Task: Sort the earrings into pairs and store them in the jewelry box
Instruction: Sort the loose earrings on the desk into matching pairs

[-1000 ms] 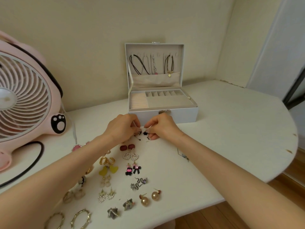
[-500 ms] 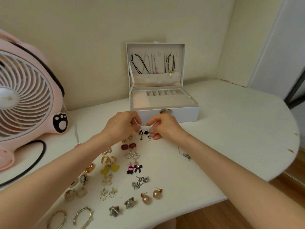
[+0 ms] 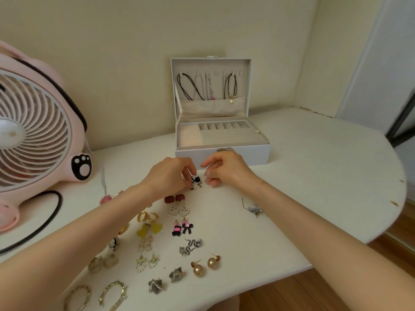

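Note:
The white jewelry box (image 3: 247,153) stands open at the back of the table, with necklaces hanging in its lid and beige compartments below. Just in front of it my left hand (image 3: 166,178) pinches a small black and white earring pair (image 3: 196,182) at its fingertips, low over the table. My right hand (image 3: 226,170) hovers a little to the right of that pair, fingers loosely curled, with nothing seen in it. Pairs lie in rows under my left forearm: red studs (image 3: 174,198), pearl hearts (image 3: 179,211), pink and black bows (image 3: 182,228), pearl balls (image 3: 205,265).
A lone grey earring (image 3: 253,208) lies to the right of the rows, under my right forearm. A pink fan (image 3: 33,131) with a black cable (image 3: 51,218) fills the left side. The white table (image 3: 303,176) curves off at the right and front edges.
My right hand has let go of the black earrings and drawn slightly right. The pair now sits at my left hand's fingertips.

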Available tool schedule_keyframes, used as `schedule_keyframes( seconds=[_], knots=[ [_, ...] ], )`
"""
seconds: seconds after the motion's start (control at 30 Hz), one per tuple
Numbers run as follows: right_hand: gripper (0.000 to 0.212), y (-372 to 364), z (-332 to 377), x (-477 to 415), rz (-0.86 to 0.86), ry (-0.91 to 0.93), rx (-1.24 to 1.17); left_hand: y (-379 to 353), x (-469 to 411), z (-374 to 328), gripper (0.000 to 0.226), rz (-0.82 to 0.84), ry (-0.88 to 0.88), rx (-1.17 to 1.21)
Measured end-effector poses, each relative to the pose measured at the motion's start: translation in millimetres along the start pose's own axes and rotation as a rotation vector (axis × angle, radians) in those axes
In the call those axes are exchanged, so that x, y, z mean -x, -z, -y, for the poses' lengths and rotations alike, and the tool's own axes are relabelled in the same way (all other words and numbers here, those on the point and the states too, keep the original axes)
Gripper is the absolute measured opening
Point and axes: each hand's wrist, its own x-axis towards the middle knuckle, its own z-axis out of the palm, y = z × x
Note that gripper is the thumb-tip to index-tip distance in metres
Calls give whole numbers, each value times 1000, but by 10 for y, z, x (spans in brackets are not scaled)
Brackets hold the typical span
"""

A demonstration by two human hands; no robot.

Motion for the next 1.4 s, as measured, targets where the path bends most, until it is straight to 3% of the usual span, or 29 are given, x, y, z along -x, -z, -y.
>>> schedule_keyframes(
  seconds=[0.23,0.43,0.67,1.03,1.4],
  knots=[
    [18,393,-39,206,-3,70,183,23,121,-272,19,-58,-131,23],
    [21,654,-164,468,37,89,340,-118,201,-578,14,66,-270,36],
    [14,922,-273,771,136,72,415,-358,217,-887,28,76,-411,65],
    [6,854,-317,824,56,99,451,-404,207,-833,24,62,-384,42],
    [13,639,-329,756,143,132,393,-319,224,-721,21,133,-297,288]
  ],
)
